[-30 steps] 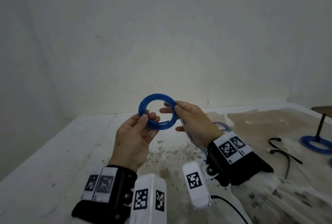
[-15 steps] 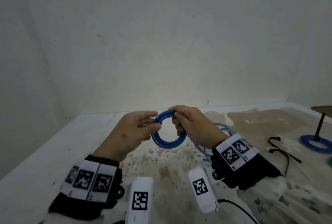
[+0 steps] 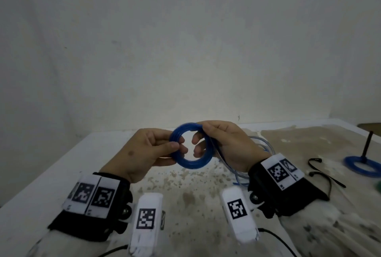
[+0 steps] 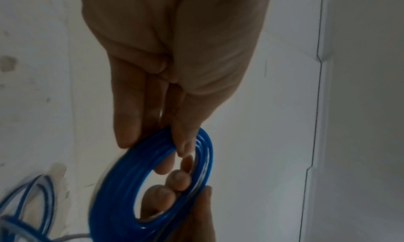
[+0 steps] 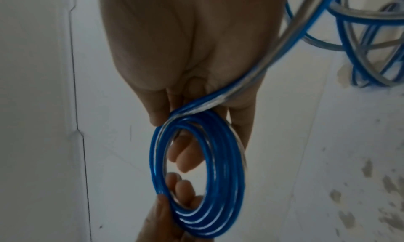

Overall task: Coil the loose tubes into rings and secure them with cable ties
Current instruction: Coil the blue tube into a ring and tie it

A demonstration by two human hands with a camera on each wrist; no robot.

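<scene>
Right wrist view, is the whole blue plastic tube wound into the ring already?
No, a loose length of the blue plastic tube trails from the ring across the right hand.

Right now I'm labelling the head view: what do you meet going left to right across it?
left hand → blue tube coil → right hand → black cable ties → finished blue ring

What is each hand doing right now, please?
Left hand: pinches the left side of the coiled blue plastic tube ring.
Right hand: grips the ring's right side.
</scene>
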